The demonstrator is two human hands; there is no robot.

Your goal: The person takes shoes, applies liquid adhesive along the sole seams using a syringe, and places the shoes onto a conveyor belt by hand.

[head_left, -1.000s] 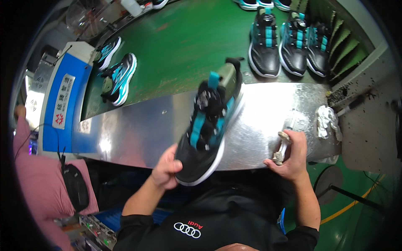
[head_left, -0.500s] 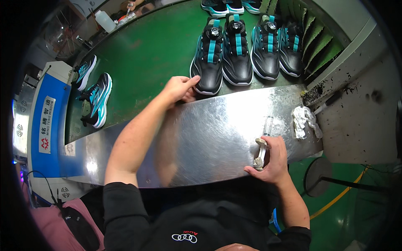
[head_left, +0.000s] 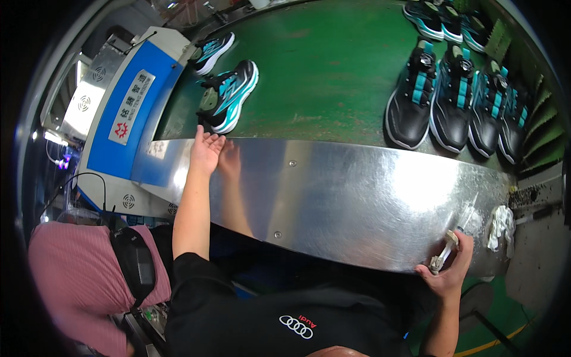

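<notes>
My left hand [head_left: 207,152] reaches over the metal ledge at the far left, palm turned up and fingers apart. Its fingertips are at the heel of a black and turquoise sneaker [head_left: 231,100] lying on its side; whether they touch it I cannot tell. A second sneaker [head_left: 212,52] of the same kind lies on its side behind it. At the right, my right hand [head_left: 455,265] is closed around a syringe [head_left: 442,254] with a dirty, crusted flange and plunger end. The clear barrel points away from me over the ledge.
Several black sneakers [head_left: 408,110] with turquoise straps stand in a row on the green belt [head_left: 315,77] at the right, beside hanging green flaps [head_left: 541,125]. Crumpled white tissue [head_left: 501,228] lies on the metal ledge [head_left: 333,202]. A person in pink [head_left: 89,262] is at the left.
My view has swung left. My left hand has gone from the front of the black sneaker row to the sneaker lying at the left. My right hand still holds the syringe.
</notes>
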